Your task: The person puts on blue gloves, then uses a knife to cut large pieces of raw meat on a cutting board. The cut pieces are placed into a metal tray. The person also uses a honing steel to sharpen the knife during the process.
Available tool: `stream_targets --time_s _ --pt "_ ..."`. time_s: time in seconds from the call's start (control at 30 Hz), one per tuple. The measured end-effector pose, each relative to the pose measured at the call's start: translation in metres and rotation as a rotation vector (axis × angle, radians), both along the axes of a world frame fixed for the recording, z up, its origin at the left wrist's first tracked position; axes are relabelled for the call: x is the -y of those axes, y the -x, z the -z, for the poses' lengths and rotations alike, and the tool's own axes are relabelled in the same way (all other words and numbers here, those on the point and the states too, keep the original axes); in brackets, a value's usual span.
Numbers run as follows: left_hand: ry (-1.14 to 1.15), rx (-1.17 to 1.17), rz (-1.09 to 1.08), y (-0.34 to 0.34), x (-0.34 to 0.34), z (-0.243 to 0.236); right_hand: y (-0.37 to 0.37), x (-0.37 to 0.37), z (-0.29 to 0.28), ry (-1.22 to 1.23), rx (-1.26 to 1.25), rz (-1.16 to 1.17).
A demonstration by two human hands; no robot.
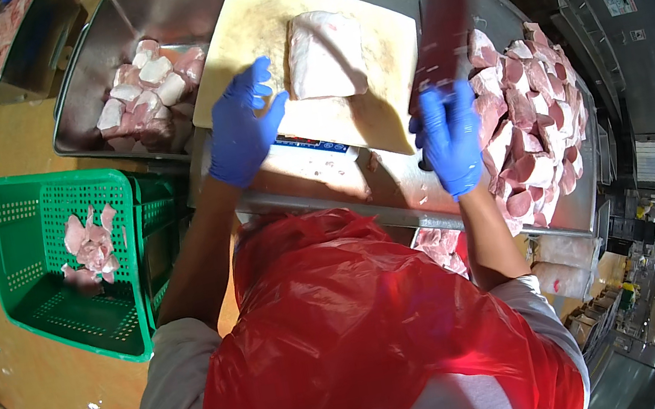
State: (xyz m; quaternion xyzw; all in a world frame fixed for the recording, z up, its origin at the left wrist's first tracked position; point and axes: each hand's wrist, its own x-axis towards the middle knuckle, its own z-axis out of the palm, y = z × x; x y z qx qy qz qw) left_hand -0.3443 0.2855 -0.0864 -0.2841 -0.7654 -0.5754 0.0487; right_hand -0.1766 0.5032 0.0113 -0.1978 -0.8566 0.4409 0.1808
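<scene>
A pale slab of meat point(324, 53) lies on the cream cutting board point(229, 30). My left hand point(245, 123), in a blue glove, is open with curved fingers at the board's left edge, left of the slab and not gripping it. My right hand point(448, 132), also gloved blue, is closed on the handle of a large knife point(443, 12), its broad, dark-reddish blade raised and motion-blurred at the board's right side. Beneath the board's front edge a strip of blue ruler or scale point(310, 144) shows.
A steel tub point(79, 64) of meat pieces stands left of the board, with a green crate point(27, 272) holding scraps below it. A big pile of cut meat point(530, 119) lies at the right. Another meat bin point(24, 47) sits upper left; more meat point(439, 251) shows below the bench.
</scene>
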Motion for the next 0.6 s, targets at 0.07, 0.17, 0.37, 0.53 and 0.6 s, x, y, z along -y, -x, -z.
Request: stream_targets --time_s 0.07,0.17,0.37,0.53,0.6 --pt "-0.001 -0.027 0.02 -0.012 -0.011 0.002 -0.009 -0.018 0.043 -0.264 0.028 -0.147" --pt "-0.03 -0.195 -0.001 -0.019 -0.022 0.017 -0.014 -0.009 0.059 -0.376 0.079 -0.206" --pt "-0.077 -0.34 -0.088 -0.02 -0.042 0.041 0.017 0.003 0.066 -0.438 0.093 -0.21" --pt "-0.022 -0.081 -0.077 -0.029 -0.039 0.037 0.049 0.019 0.066 -0.502 0.074 -0.253" --pt "-0.017 -0.046 -0.072 -0.03 -0.038 0.037 0.061 0.029 0.057 -0.499 0.06 -0.275"
